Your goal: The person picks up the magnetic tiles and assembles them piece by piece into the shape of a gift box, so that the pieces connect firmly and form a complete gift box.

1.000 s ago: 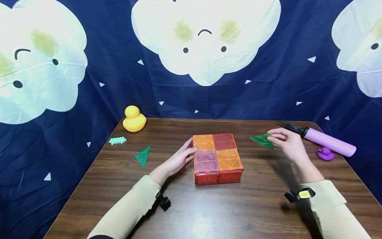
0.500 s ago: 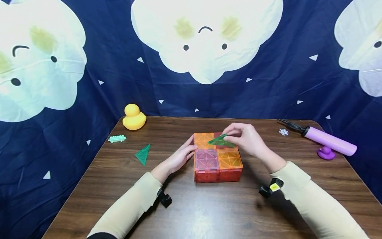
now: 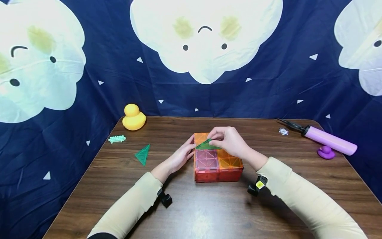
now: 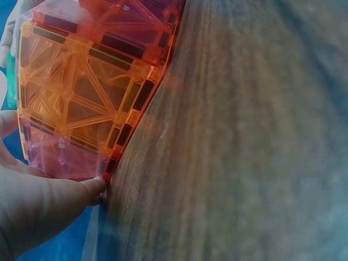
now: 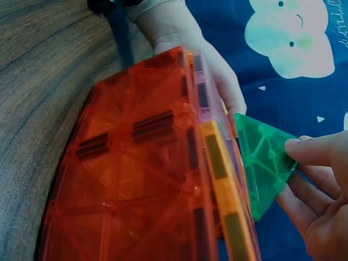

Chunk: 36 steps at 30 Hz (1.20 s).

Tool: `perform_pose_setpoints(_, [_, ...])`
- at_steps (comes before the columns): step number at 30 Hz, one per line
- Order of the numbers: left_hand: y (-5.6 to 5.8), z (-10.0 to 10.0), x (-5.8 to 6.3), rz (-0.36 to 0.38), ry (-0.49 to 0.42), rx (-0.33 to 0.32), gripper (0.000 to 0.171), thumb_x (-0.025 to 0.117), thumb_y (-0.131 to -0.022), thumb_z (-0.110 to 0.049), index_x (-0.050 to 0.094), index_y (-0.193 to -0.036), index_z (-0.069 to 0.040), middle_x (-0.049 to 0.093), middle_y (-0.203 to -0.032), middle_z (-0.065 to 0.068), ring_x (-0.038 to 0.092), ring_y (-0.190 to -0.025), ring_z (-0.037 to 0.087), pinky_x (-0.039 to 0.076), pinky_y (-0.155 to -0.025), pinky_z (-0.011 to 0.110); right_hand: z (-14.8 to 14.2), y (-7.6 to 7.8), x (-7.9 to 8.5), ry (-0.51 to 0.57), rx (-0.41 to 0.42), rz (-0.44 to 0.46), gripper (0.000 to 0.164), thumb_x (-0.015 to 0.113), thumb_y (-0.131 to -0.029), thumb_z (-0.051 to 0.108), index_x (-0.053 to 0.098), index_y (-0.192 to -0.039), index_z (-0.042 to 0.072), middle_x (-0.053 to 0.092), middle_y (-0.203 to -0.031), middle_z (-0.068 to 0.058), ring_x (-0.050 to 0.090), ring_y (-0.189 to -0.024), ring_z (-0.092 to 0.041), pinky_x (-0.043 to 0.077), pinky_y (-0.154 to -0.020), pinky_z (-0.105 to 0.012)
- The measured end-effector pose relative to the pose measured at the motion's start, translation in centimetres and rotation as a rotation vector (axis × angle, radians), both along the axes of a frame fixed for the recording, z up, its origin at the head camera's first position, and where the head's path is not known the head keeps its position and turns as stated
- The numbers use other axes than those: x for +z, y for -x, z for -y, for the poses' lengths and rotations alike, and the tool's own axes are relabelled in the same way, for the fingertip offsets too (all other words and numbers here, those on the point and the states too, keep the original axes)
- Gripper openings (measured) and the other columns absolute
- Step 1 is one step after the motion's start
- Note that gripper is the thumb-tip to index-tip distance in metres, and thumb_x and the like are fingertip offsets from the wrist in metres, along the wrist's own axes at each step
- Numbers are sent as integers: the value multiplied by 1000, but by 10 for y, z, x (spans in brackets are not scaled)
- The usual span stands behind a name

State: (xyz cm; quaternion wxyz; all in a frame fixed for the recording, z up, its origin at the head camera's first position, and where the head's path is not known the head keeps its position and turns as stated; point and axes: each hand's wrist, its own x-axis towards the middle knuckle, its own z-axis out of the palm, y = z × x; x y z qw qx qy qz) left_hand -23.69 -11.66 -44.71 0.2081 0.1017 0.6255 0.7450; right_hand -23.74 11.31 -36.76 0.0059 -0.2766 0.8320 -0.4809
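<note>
A low box built of translucent magnetic tiles (image 3: 218, 176) stands on the table, with red sides in front and orange and purple squares on top. My left hand (image 3: 180, 160) rests against its left side, fingers fairly straight, a fingertip at the top edge; in the left wrist view the thumb (image 4: 60, 204) lies along the side wall. Between thumb and fingers my right hand (image 3: 229, 141) pinches a green triangular magnetic tile (image 5: 263, 163). That triangle is tilted close over the far part of the box top. The right hand hides the red top square.
Another green triangular tile (image 3: 142, 154) lies left of the box. Behind it are a mint-green bumpy toy (image 3: 117, 139) and a yellow duck (image 3: 134, 118). To the right lie a poker chip (image 3: 284, 131), a purple hand pump (image 3: 329, 141) and a small purple duck (image 3: 326, 152).
My right hand has carried the green triangular tile leftward from the table's right side to over the box top, uncovering the poker chip. The left hand stays against the box.
</note>
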Motion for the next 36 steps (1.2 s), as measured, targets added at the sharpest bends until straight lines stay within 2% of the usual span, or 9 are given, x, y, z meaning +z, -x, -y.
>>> perform_pose_setpoints(6, [3,-1,0,12,15,15,72,47,-103,-21,10,-164,-10,9,-170,9,13,-153,22,16,-123,44,2,1,-5,-4,6,3,12,79,-87,1,74,-94,9,77,-91,0,73,-87,-14,58,-76,-33])
perform_pose_setpoints(11, [13,-3,-1,14,20,25,69,46,-102,-22,15,-162,-8,16,-168,12,13,-154,22,15,-123,44,1,1,-6,-27,23,-6,12,79,-88,3,73,-97,11,76,-93,1,72,-90,-15,57,-80,-37])
perform_pose_setpoints(17, [24,-4,-3,-2,19,2,57,46,-103,-20,28,-156,-6,32,-161,15,25,-151,23,18,-122,42,-7,2,-8,-48,73,-10,15,78,-89,4,73,-103,8,76,-99,-2,71,-96,-17,57,-85,-38])
perform_pose_setpoints(21, [26,-3,-3,0,22,-1,52,47,-103,-18,33,-151,-4,38,-157,15,29,-149,23,19,-122,42,-15,3,-9,-28,90,-20,16,78,-89,4,73,-104,6,76,-101,-5,72,-97,-20,57,-86,-38])
perform_pose_setpoints(24, [27,-4,-5,0,24,-19,51,48,-102,-16,33,-150,-4,36,-157,15,29,-149,24,18,-122,42,-21,3,-9,1,93,-11,16,78,-89,4,73,-105,4,76,-102,-7,72,-97,-23,58,-83,-37])
perform_pose_setpoints(30, [26,-8,-4,8,50,-54,57,48,-104,-17,28,-155,-4,23,-164,14,23,-151,25,16,-123,42,-33,2,-8,35,60,59,17,77,-90,3,73,-106,4,76,-102,-7,72,-95,-22,59,-76,-31])
perform_pose_setpoints(33, [22,0,1,-76,162,-32,57,47,-107,-23,30,-157,-3,27,-164,16,26,-150,28,21,-121,43,-37,1,-8,28,47,57,17,78,-90,6,74,-106,5,76,-102,-6,72,-95,-20,57,-80,-28])
perform_pose_setpoints(34, [20,6,3,-142,244,-8,55,47,-108,-26,34,-156,-3,31,-162,17,29,-149,29,24,-120,44,-38,1,-8,26,45,53,17,78,-91,7,74,-107,6,76,-102,-5,72,-96,-19,56,-81,-27])
perform_pose_setpoints(36, [15,22,6,-308,465,46,53,49,-108,-30,42,-153,-2,43,-155,18,38,-144,31,31,-117,47,-40,2,-9,32,48,57,16,77,-91,8,74,-107,6,76,-102,-6,72,-96,-19,55,-83,-27])
